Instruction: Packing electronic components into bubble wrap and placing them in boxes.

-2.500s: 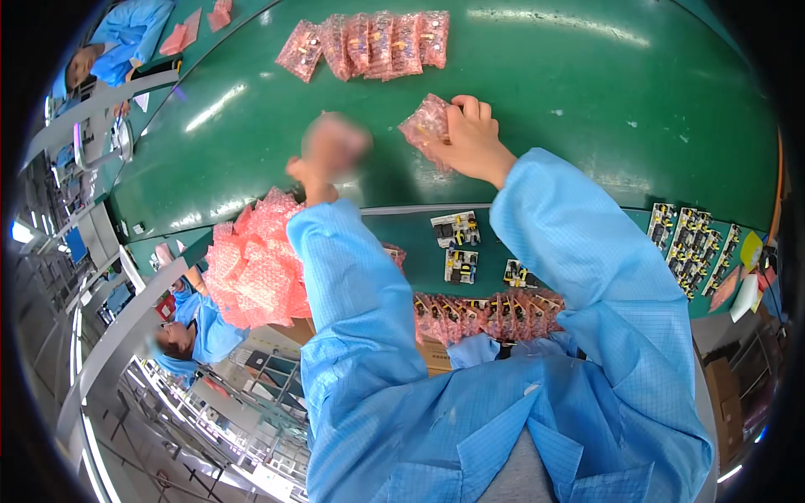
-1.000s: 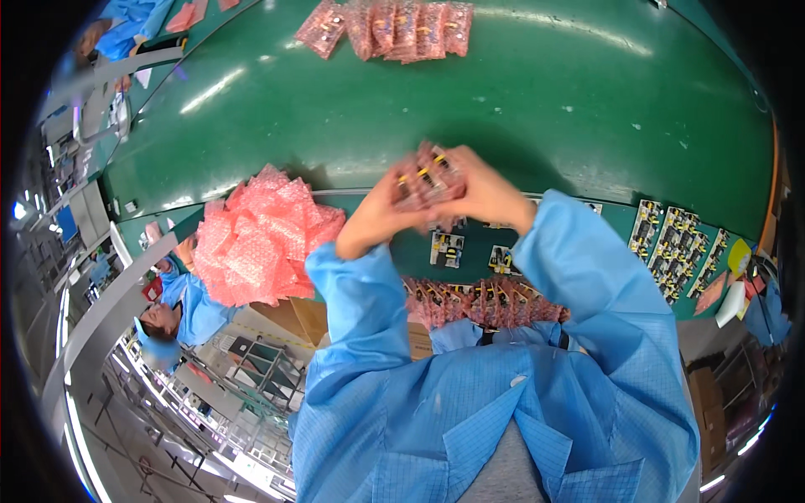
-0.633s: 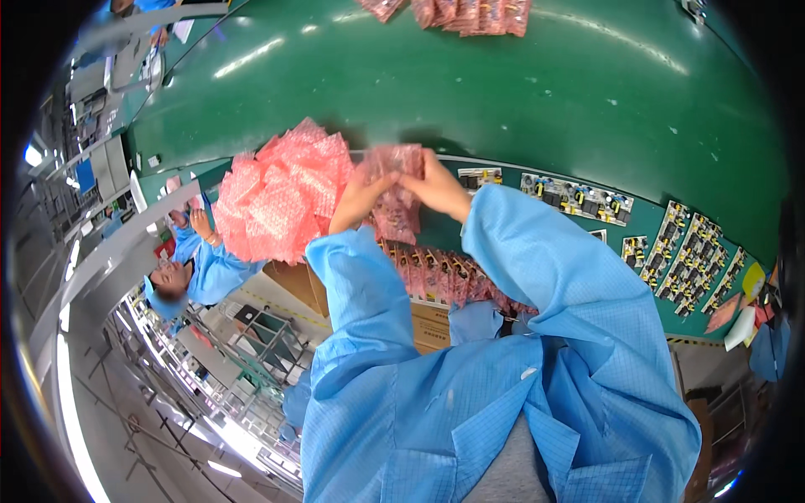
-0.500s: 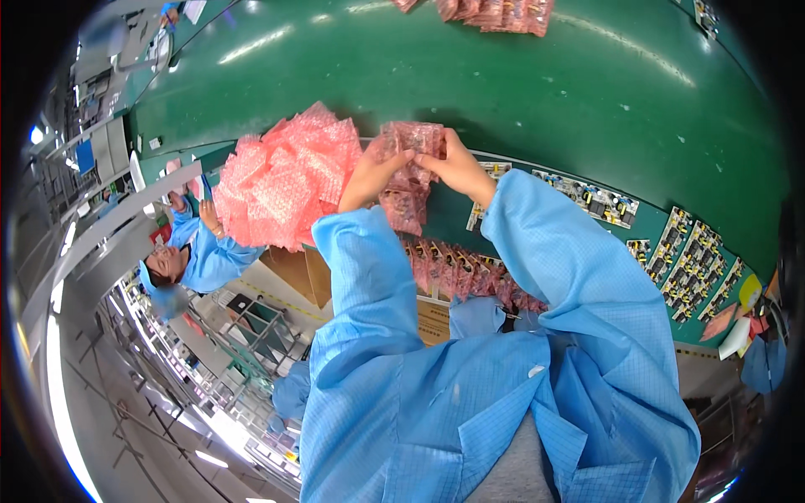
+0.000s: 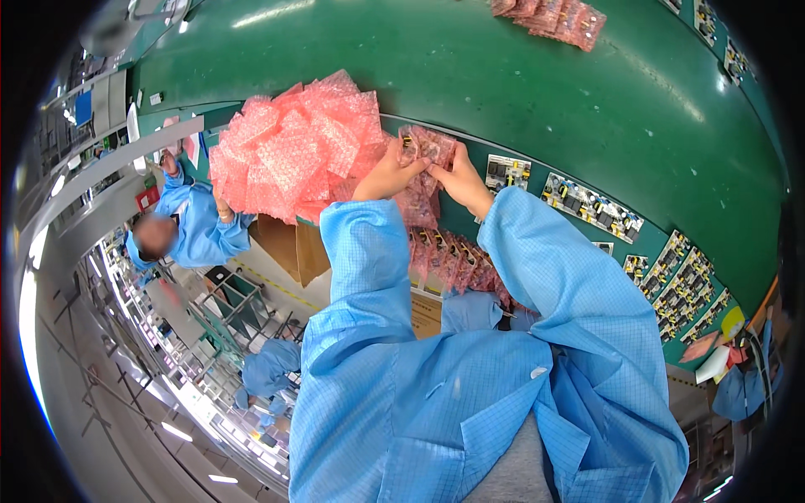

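Between my two hands is a pink bubble-wrap bag (image 5: 432,142) with a circuit board showing through it. My left hand (image 5: 387,178) grips its left side, and my right hand (image 5: 463,182) grips its right side, with the thumbs close together at the near edge. Just below the hands lies another bagged board (image 5: 417,208), partly covered by the held one. To the left of my left hand rises a large heap of flat pink bubble bags (image 5: 293,155). Bare circuit boards (image 5: 508,173) lie to the right of my right hand.
Nearer to me, several bagged boards (image 5: 457,261) stand in a row over a cardboard box (image 5: 426,314). More bagged boards (image 5: 560,23) lie on the far green table (image 5: 470,75). Rows of bare boards (image 5: 681,281) fill the right side. A co-worker in blue (image 5: 197,222) is at the left.
The whole view has shifted with my head. Both hands still hold the bag, which now sits more tilted, with dark and yellow board parts showing at its upper left corner.
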Demonstrator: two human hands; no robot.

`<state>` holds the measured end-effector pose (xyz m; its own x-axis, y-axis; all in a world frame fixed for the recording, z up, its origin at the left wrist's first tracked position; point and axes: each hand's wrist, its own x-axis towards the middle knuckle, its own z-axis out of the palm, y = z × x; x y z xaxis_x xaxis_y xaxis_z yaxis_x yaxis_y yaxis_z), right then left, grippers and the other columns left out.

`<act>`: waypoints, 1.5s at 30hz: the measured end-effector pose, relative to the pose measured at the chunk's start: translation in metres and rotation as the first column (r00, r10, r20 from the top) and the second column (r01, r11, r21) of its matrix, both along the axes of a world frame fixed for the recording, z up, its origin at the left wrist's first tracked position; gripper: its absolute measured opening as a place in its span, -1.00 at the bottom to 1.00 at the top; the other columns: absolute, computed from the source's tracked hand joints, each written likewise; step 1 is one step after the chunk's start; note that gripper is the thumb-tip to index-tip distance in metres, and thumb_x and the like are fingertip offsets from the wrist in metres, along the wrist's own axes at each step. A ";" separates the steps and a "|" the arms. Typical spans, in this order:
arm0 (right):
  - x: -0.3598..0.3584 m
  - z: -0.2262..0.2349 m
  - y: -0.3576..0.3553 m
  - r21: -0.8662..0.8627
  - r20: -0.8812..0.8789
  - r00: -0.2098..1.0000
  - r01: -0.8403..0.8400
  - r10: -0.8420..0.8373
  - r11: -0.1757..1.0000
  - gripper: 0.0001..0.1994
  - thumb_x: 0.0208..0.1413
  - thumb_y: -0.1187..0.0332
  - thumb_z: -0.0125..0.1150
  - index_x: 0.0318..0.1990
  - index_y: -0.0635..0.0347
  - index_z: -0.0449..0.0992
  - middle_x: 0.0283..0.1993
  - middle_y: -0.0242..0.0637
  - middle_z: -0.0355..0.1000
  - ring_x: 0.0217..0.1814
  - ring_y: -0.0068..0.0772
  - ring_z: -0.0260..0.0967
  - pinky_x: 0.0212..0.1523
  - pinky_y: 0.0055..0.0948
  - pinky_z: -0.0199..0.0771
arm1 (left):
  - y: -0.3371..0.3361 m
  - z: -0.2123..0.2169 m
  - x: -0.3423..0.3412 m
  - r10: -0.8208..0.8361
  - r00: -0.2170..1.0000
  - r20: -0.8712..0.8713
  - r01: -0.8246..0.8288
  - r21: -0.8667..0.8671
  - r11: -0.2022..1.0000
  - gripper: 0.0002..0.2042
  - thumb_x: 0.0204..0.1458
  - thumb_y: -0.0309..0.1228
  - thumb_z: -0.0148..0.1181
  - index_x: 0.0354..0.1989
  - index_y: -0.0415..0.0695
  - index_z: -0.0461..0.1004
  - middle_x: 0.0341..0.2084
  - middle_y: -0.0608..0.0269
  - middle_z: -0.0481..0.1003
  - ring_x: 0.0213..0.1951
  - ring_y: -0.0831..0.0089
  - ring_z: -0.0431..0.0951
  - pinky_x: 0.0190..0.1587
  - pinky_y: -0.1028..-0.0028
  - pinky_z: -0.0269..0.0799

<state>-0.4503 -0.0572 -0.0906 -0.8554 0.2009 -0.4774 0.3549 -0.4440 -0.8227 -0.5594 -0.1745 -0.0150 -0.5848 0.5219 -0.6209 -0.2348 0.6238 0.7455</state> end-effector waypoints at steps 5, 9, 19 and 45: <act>-0.010 0.026 -0.001 0.400 0.187 0.968 -0.230 0.167 0.887 -0.44 0.04 0.22 0.35 0.12 0.33 0.32 0.17 0.04 0.32 0.15 -0.14 0.36 0.08 -0.32 0.38 | -0.043 -0.034 0.001 0.125 0.983 -0.131 -0.120 0.049 0.992 -0.40 0.03 -0.29 0.32 0.12 -0.37 0.19 -0.11 -0.01 0.48 -0.10 0.29 0.52 -0.03 0.33 0.44; -0.004 0.022 0.019 0.572 0.187 0.979 -0.174 0.080 0.802 -0.39 -0.01 0.09 0.32 0.07 0.38 0.33 -0.02 0.10 0.40 0.04 0.14 0.38 0.01 -0.11 0.42 | -0.001 -0.006 0.003 -0.094 0.900 -0.426 -0.063 -0.341 0.938 -0.30 -0.09 -0.02 0.34 0.05 -0.35 0.27 -0.17 -0.20 0.51 -0.22 -0.04 0.60 -0.13 0.19 0.48; 0.027 0.028 0.008 0.345 0.209 0.969 -0.198 0.130 0.918 -0.44 0.13 0.31 0.19 0.19 0.45 0.18 0.08 0.03 0.37 -0.02 -0.20 0.44 -0.02 -0.30 0.46 | -0.006 -0.011 0.011 0.110 0.913 -0.394 -0.144 -0.056 0.988 -0.18 -0.24 -0.12 0.48 0.10 -0.42 0.23 -0.09 -0.15 0.48 -0.02 0.01 0.51 0.01 0.27 0.42; 0.073 0.023 -0.045 0.254 0.287 0.948 -0.213 0.136 0.943 -0.37 0.06 0.28 0.20 0.18 0.54 0.14 0.10 0.18 0.34 0.02 -0.08 0.44 0.03 -0.30 0.44 | -0.027 0.015 0.063 0.331 0.728 -0.601 -0.329 0.118 0.937 -0.32 -0.14 -0.17 0.43 0.03 -0.42 0.29 0.00 -0.20 0.37 0.07 0.07 0.40 0.06 0.24 0.33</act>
<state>-0.3776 -0.1021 -0.0678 -0.7411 0.2172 -0.6353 0.6252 -0.1217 -0.7709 -0.4964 -0.2019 0.0002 -0.9710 0.2258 -0.0784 0.0724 0.5904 0.8038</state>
